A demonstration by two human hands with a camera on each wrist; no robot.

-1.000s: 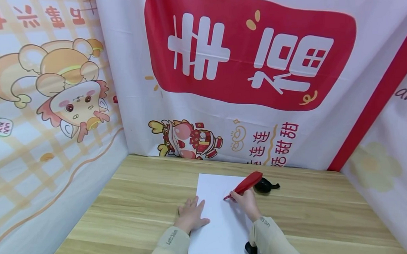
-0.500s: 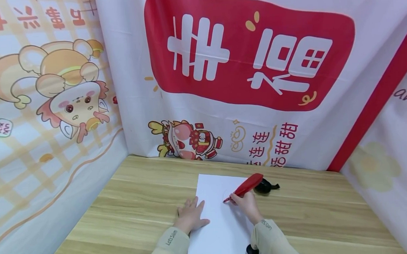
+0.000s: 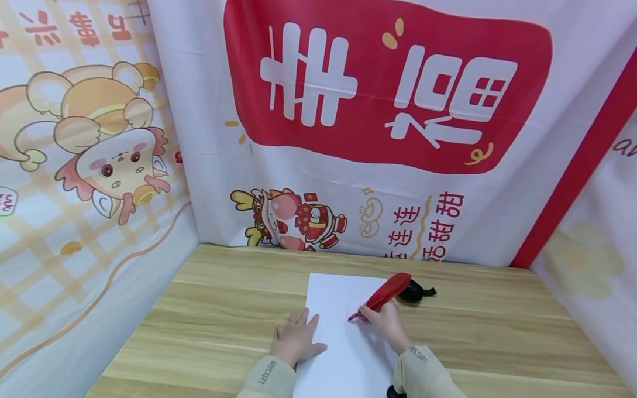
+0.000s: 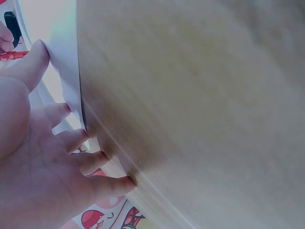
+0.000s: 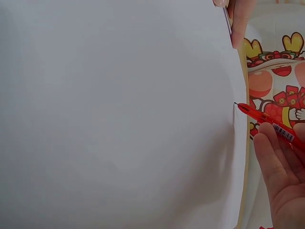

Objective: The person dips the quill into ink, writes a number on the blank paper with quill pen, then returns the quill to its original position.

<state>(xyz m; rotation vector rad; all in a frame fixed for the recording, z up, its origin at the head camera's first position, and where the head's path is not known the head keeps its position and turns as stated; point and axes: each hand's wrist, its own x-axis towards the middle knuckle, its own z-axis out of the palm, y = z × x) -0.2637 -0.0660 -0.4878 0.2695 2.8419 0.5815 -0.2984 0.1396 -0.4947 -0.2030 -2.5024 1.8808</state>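
A sheet of white paper (image 3: 329, 362) lies on the wooden table, with a faint curved line near its upper middle. My left hand (image 3: 296, 338) rests on the sheet's left edge, fingers spread and straight; in the left wrist view the thumb (image 4: 33, 64) lies over the paper. My right hand (image 3: 388, 324) pinches a red pen (image 3: 384, 293) topped with a broad feather-shaped end. The pen's tip meets the paper at the lower end of the line. The right wrist view shows its clear red barrel (image 5: 259, 116) and a thin dark stroke under the tip.
Just beyond the right hand, a black rounded object (image 3: 413, 292) with a short tail sits at the sheet's upper right. Another black piece (image 3: 395, 396) shows beside the right sleeve. Printed cloths (image 3: 206, 138) hang behind and beside the wooden table (image 3: 491, 327).
The pen tip has moved slightly down and left along the paper with my right hand, and the faint curve shows more clearly. My left hand stays in place.
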